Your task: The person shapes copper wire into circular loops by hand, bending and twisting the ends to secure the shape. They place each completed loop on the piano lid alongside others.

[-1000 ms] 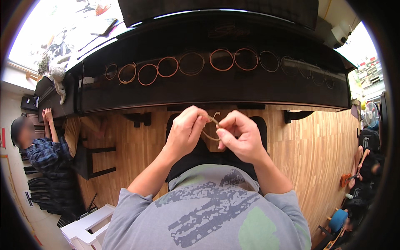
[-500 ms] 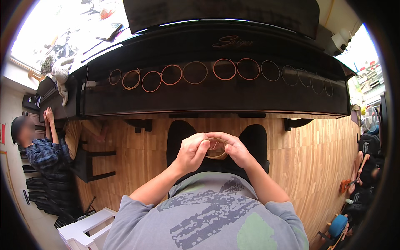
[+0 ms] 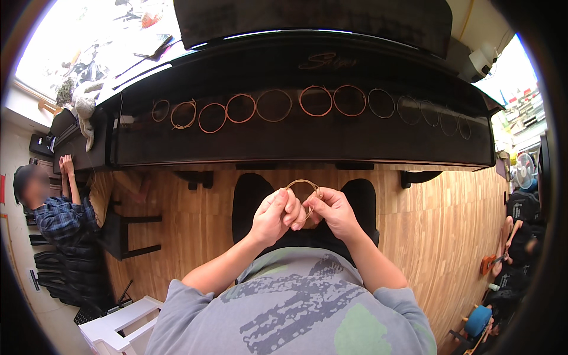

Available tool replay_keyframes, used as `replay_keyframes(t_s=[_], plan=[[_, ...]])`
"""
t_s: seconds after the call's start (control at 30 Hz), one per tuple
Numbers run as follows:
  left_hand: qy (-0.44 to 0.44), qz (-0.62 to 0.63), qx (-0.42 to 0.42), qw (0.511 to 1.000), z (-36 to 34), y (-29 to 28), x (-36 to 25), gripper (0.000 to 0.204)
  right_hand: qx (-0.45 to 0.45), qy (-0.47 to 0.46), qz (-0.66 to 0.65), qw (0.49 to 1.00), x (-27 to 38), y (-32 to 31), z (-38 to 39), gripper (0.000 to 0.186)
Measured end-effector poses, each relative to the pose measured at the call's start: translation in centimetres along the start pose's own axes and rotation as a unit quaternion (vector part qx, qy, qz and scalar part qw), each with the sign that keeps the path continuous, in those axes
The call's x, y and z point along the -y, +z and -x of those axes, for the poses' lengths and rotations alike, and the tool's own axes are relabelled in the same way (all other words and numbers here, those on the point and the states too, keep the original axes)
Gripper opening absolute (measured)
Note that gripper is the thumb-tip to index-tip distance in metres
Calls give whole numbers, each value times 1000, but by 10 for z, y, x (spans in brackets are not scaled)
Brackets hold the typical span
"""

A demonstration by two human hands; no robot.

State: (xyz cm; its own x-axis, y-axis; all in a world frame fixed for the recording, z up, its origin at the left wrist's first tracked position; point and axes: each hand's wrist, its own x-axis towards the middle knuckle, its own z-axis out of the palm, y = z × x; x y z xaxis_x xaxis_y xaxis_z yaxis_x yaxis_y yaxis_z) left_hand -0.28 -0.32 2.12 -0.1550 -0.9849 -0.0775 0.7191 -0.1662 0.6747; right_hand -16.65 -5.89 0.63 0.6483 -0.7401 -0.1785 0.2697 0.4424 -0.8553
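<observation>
A coiled brass-coloured string [image 3: 303, 181] is held upright between my two hands, above my lap. My left hand [image 3: 274, 218] grips the coil's left side, with its fingers curled in across the ring. On the opposite side, my right hand [image 3: 335, 214] pinches the coil between thumb and fingers, near its end. The fingertips of both hands almost meet low in the ring and partly hide the string there. Ahead, on the black piano lid [image 3: 236, 148], lie several more coils: copper-coloured ones such as this coil [image 3: 316, 101] and thin silvery ones like this coil [image 3: 381, 103].
At the left, a person [image 3: 62, 207] in a checked shirt sits on a black bench [image 3: 139, 219]. A white stool [image 3: 127, 322] stands at the lower left. Guitars and black bags [image 3: 523, 207] line the right side, with a fan [image 3: 524, 170] beyond. Wooden floor [image 3: 414, 236] surrounds me.
The coil has risen slightly and now shows above my fingers. My left fingers have curled across the ring, and my right hand has shifted to a pinch. The view has shifted slightly.
</observation>
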Motion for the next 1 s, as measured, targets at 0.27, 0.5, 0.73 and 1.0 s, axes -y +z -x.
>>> replay_keyframes(t_s=[0.27,0.5,0.73,1.0], plan=[[60,-81,-3,995,-2,-7,4,40,-122,-39,-36,991,-6,19,4,28],[76,-269,-68,958,3,-8,12,40,-118,-203,308,922,-18,28,14,8],[140,-259,-113,949,-6,-24,16,41,-99,-166,262,946,-24,31,17,8],[201,-70,-118,970,-13,-3,13,40,-23,26,-60,998,-38,32,13,9]])
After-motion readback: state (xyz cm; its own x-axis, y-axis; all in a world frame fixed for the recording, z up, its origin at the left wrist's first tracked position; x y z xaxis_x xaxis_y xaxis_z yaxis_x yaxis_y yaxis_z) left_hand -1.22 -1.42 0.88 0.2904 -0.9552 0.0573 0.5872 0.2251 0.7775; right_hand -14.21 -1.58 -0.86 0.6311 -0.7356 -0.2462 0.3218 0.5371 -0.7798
